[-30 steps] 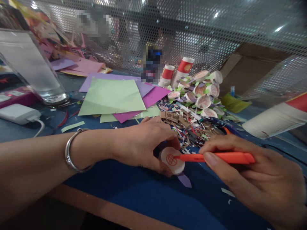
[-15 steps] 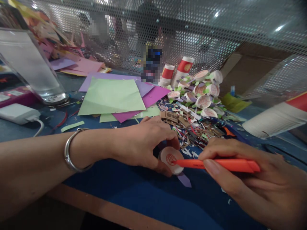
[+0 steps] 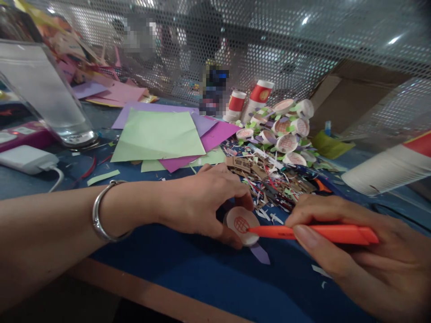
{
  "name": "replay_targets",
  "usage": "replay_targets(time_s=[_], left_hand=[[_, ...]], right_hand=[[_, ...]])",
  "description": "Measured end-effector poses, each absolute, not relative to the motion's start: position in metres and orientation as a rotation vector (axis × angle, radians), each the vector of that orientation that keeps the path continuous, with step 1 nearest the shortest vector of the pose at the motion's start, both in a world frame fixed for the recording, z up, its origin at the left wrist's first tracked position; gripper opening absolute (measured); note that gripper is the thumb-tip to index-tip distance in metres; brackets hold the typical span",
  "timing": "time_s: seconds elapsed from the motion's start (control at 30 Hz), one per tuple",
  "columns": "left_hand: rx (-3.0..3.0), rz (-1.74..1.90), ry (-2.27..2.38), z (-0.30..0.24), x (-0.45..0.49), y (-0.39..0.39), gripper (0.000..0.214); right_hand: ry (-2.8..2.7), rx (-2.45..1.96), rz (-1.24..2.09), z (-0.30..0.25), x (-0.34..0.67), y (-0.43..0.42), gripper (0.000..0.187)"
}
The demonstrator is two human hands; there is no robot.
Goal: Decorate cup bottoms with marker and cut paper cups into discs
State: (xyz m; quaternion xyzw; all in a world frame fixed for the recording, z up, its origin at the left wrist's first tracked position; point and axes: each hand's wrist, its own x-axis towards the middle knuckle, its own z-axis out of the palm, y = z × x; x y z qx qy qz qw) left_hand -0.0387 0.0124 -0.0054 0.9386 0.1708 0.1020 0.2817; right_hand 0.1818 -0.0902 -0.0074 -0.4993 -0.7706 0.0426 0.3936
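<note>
My left hand [image 3: 205,202] is closed round a small white paper cup [image 3: 252,219], thumb at the near side and fingers at the far side. On the cup's round end, turned up toward me, is a red drawing of a circle crossed by grid lines. A purple paper tab [image 3: 260,255] sticks out from the cup's near side. An orange-red marker [image 3: 330,233] is pinched in my right hand [image 3: 363,246]. Its tip is at the drawing's right edge; whether it touches the surface, I cannot tell.
Behind my hands lie paper scraps [image 3: 272,179] and a pile of similar decorated cups [image 3: 286,142]. Green paper [image 3: 158,134] covers purple and magenta sheets. A glass of water [image 3: 50,89] and white charger [image 3: 28,159] stand left; a paper cup stack [image 3: 384,168] lies right.
My right hand and the marker have shifted a little to the right, the tip going from inside the drawing to its right edge. My left hand still holds the cup.
</note>
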Motion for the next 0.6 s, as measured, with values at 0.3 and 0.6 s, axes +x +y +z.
replay_targets(time_s=[0.3, 0.6], left_hand=[[2.488, 0.243, 0.571, -0.0018, -0.0398, 0.0085, 0.055], [2.488, 0.222, 0.596, 0.0021, -0.0391, 0.0076, 0.049]], right_hand=[[-1.987, -1.245, -0.052, -0.0098, 0.1870, -0.0865, 0.018], [-2.059, -1.277, -0.147, -0.0111, 0.1877, -0.0813, 0.010]])
